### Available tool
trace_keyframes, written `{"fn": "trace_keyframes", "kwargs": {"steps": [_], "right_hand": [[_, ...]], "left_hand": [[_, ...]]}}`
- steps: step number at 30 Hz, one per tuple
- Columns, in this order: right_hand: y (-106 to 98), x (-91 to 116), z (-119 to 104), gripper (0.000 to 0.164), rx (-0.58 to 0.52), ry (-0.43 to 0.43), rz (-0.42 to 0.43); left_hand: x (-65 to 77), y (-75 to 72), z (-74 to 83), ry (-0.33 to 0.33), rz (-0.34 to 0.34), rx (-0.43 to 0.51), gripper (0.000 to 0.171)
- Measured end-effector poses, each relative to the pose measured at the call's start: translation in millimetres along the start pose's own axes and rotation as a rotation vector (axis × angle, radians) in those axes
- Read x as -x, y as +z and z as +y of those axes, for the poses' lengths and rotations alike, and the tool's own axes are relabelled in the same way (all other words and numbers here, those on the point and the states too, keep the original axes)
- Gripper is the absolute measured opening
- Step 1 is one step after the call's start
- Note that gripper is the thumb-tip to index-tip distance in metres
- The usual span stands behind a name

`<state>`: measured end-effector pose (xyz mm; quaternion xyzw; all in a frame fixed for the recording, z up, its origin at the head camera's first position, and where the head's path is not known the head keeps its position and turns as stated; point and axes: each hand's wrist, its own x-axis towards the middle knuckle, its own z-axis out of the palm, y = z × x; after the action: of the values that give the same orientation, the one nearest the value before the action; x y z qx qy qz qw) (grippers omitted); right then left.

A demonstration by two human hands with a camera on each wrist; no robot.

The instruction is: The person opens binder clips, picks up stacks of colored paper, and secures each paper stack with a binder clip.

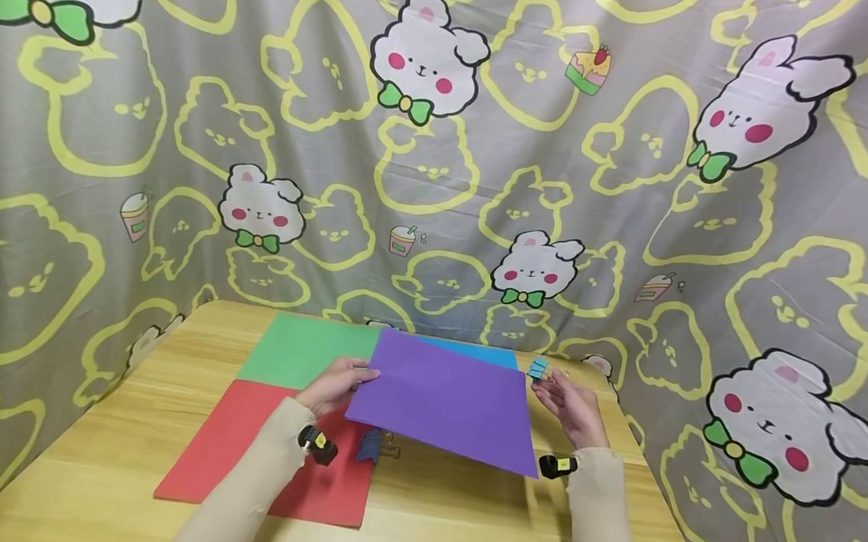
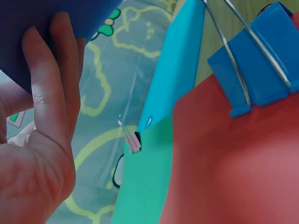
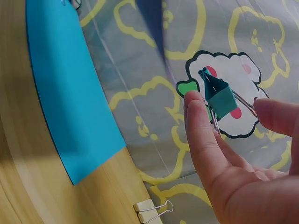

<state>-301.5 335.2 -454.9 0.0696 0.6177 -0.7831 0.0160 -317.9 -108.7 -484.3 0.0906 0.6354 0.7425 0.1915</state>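
A purple sheet [image 1: 445,402] is held tilted above the table by my left hand [image 1: 335,384], which pinches its left edge, with fingers [image 2: 44,88] beneath. Off the sheet's right edge, my right hand [image 1: 574,405] pinches a teal binder clip [image 3: 222,100] by its wire handles, thumb on one and fingers on the other. The clip sits close to the purple edge; whether they touch I cannot tell. Below lie a red sheet [image 1: 211,456], a green sheet [image 1: 305,350] and a bright blue sheet [image 1: 488,356], partly hidden. A blue binder clip [image 2: 261,60] grips the red sheet's edge.
A small pink binder clip [image 2: 133,142] sits where the green and blue sheets meet. Near the table's far edge is a cream binder clip [image 3: 147,211]. A patterned curtain [image 1: 439,181] surrounds the wooden table [image 1: 458,510].
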Motion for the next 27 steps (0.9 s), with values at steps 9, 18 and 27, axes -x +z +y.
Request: {"fn": "trace_keyframes", "kwargs": {"steps": [9,18,27], "right_hand": [[1,3,6,0.044,-0.037,-0.011,-0.003],[4,4,10,0.046,-0.028,-0.029,0.005],[6,6,12,0.042,-0.043,-0.005,0.01]], "left_hand": [[6.9,-10.6,4.1,0.029,0.023,0.028,0.05],[8.5,-20.5,4.9,0.048,0.065,0.086,0.049],[13.4,-27.0,4.0,0.073,0.083,0.081,0.045]]}}
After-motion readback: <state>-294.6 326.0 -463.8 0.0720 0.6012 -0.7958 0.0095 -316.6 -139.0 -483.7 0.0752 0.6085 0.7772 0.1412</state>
